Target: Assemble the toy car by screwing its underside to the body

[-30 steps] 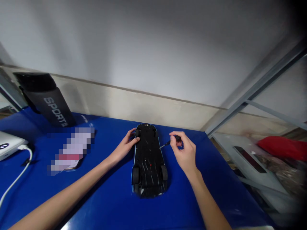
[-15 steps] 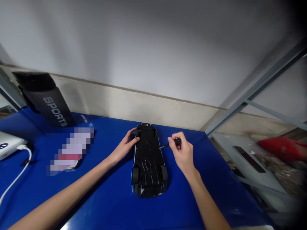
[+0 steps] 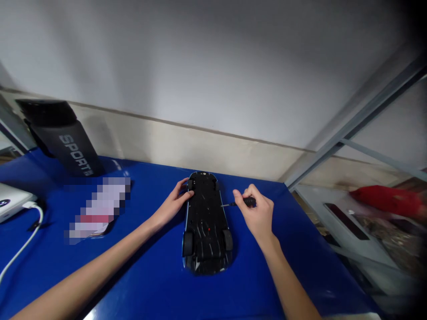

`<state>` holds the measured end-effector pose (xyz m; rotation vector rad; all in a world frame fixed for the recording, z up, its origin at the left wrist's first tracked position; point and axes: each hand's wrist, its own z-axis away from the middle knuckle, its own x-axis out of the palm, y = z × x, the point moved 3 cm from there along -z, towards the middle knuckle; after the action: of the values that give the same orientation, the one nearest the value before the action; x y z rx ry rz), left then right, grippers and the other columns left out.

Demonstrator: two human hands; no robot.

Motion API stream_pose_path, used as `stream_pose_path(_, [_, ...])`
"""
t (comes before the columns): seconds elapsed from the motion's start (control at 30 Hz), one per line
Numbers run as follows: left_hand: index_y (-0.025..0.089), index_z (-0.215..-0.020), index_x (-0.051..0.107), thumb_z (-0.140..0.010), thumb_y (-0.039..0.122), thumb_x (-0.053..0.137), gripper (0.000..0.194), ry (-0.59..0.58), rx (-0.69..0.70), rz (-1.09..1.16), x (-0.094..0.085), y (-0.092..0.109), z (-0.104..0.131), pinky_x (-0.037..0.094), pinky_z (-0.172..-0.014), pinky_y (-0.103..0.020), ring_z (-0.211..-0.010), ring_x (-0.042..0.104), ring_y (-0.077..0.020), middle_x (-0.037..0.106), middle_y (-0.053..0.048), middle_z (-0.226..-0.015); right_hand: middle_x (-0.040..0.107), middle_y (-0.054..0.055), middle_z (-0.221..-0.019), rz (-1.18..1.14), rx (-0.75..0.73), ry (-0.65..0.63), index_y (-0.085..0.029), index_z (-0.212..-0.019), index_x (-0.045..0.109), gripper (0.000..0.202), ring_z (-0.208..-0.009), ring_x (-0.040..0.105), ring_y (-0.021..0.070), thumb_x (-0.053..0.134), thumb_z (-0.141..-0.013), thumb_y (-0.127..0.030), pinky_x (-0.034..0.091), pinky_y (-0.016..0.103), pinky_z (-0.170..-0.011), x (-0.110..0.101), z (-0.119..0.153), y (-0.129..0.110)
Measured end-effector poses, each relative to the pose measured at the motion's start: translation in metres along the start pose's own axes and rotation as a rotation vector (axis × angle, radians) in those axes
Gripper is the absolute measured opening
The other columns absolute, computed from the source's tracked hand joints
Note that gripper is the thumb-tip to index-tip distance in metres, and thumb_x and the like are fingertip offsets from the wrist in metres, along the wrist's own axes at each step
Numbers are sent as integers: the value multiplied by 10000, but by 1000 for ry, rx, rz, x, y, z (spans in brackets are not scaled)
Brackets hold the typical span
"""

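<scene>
A toy car (image 3: 207, 213) lies upside down on the blue table (image 3: 147, 275), its black underside facing up and its wheels showing. My left hand (image 3: 176, 199) grips the car's left side near the far wheel, with the thumb on the underside and the other fingers along the edge, partly hidden. In my right hand (image 3: 258, 211) is a screwdriver (image 3: 248, 202) with a black handle, pinched between thumb and fingers. Its thin shaft points left, and the tip is at the car's right edge, about halfway along. Whether the tip touches the car I cannot tell.
At the left stand a dark bottle (image 3: 75, 149) lettered SPORT, a phone-like item with a blurred-out surface (image 3: 103, 204), and a white power bank (image 3: 13, 200) with a white cable (image 3: 25, 249). A wall rises behind the table. Beyond the right edge are a metal frame and a red item (image 3: 387, 201).
My right hand has shifted slightly right and its fingers have changed position on the screwdriver, whose handle now sits a little lower. The tip stays by the car's edge; my left hand is still.
</scene>
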<state>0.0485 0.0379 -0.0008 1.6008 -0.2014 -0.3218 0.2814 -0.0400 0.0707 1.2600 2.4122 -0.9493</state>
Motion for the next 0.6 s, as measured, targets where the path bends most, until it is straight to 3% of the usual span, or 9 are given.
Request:
stream_pose_path(0.37, [271,-1428,417,-908,438,555,563,12,-2,4,-1,1,1,278,-1201,-501,-1438,377,-317,476,-90,-1509,412,-71,-576,34,-9,20,-204,-655,381,399,-522,384,63,713,-854,-304,339,222,-564,-2,-1,-2])
stream_pose_path(0.6, [265,-1428,415,-902,447,568,577,11,-9,28,-1,-3,-1,296,-1198,-479,-1436,382,-312,490,-85,-1498,476,-68,-574,-3,42,0,-204,-695,494,287,-509,413,61,684,-882,-309,350,209,-549,1,0,-3])
